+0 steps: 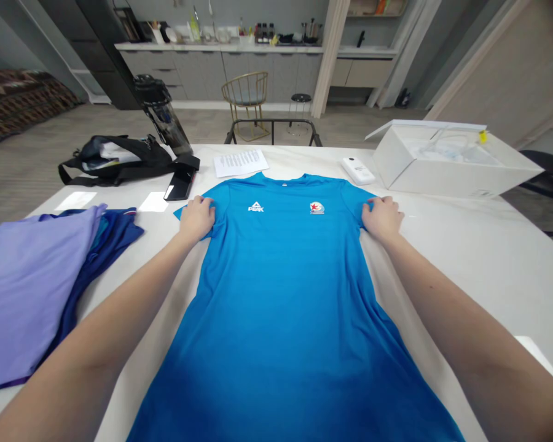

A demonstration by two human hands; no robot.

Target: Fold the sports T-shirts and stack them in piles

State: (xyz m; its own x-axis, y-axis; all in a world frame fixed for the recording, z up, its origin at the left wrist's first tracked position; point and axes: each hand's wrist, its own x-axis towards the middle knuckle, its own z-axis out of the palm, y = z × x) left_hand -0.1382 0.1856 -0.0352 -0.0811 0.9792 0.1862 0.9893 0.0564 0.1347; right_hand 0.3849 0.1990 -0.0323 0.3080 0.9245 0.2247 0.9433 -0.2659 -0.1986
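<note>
A blue T-shirt (pixel 286 288) lies face up and spread out on the white table (pixel 461 258), its collar toward the far side. White lettering and a round badge mark its chest. My left hand (pixel 198 218) is on the sleeve at the left, fingers curled over the cloth. On the opposite sleeve, my right hand (pixel 382 216) rests with its fingers bent around the sleeve edge. Both thumbs point inward along the fabric. The lower hem runs out of view at the bottom.
Folded clothes (pixel 32 288), lavender on top, lie at the left. Behind them are a black bag (pixel 120 156), a dark bottle (pixel 163 113) and a phone (pixel 179 184). A printed sheet (pixel 240 163), a white device (pixel 357 170) and a white box (pixel 447 166) line the far side.
</note>
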